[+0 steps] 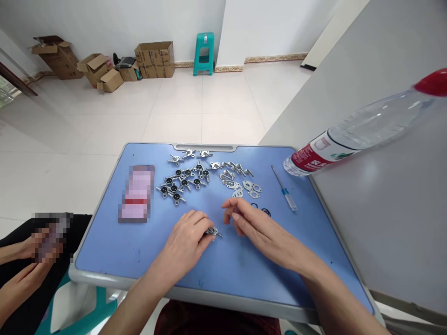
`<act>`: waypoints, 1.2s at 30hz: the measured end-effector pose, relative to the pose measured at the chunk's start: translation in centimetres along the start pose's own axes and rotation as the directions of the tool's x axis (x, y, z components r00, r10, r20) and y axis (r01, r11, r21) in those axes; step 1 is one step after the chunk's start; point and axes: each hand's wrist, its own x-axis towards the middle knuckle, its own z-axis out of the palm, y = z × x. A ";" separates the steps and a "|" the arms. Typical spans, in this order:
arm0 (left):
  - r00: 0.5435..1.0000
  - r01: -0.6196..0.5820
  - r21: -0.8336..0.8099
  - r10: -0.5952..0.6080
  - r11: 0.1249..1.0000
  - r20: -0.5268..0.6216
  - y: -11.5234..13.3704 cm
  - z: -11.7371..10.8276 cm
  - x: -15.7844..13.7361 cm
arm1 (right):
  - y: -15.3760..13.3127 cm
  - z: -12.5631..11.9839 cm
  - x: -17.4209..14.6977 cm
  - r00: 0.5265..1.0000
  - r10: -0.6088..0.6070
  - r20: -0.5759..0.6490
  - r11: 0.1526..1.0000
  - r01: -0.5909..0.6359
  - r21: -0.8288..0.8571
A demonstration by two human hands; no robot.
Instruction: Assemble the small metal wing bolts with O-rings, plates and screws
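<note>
My left hand (190, 239) pinches a small metal fitting (213, 231) between thumb and fingers, low over the blue table. To its right, my right hand (253, 223) hovers with loosely bent fingers apart, and nothing shows in them. Black rubber rings (266, 212) lie just beyond the right hand, partly hidden by it. Flat metal flange plates (254, 194) and small bent metal pieces (239, 168) are spread farther back. Several assembled fittings with black round centres (184, 183) are grouped at the middle left.
A screwdriver (284, 190) lies on the right of the blue table (115, 253), near a large water bottle (310, 153). A blurred phone (138, 193) rests at the left. Another person's hands (45, 253) are beside the table. A teal stool (204, 53) and cardboard boxes (155, 60) stand by the wall.
</note>
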 end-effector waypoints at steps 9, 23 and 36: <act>1.000 0.003 0.000 -0.003 1.000 0.002 0.1 -0.2 0.1 | -0.6 -0.4 -0.2 0.991 -0.079 -0.104 0.994 0.071 -0.081; 1.000 -0.008 -0.002 0.008 1.000 -0.010 0.0 -0.2 0.2 | -0.9 0.6 -0.5 0.941 -0.314 -0.128 0.949 0.314 -0.019; 1.000 -0.004 0.013 0.004 1.000 -0.009 0.2 -0.3 0.2 | -0.7 1.0 -0.3 0.942 -0.314 -0.121 0.949 0.309 -0.063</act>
